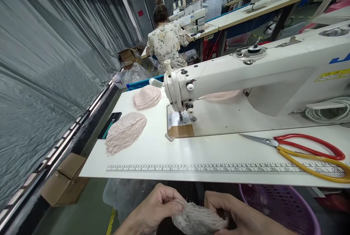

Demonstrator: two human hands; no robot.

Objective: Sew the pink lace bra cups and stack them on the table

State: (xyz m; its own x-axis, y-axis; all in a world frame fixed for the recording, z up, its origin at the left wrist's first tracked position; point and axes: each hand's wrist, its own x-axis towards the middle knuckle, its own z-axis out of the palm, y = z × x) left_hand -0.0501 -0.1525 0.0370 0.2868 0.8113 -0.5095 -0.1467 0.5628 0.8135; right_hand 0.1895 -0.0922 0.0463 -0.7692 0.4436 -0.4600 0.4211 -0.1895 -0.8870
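Note:
Below the table's front edge, my left hand (161,207) pinches one end of a crumpled, greyish lace fabric piece (198,218). The other end of that piece is in my right hand (232,209), whose fingertips are partly hidden behind the cloth. Both hands are closed on it, in front of the sewing machine (180,93). Two pale pink lace fabric stacks lie on the left of the table: a nearer stack (125,133) and a farther stack (147,97).
Scissors (298,149) with red and yellow handles lie at right on the white table (147,155). A dark phone-like object (109,125) is by the left edge. A purple basket (298,209) stands below. Cardboard box (64,180) at left; a person (166,42) sits ahead.

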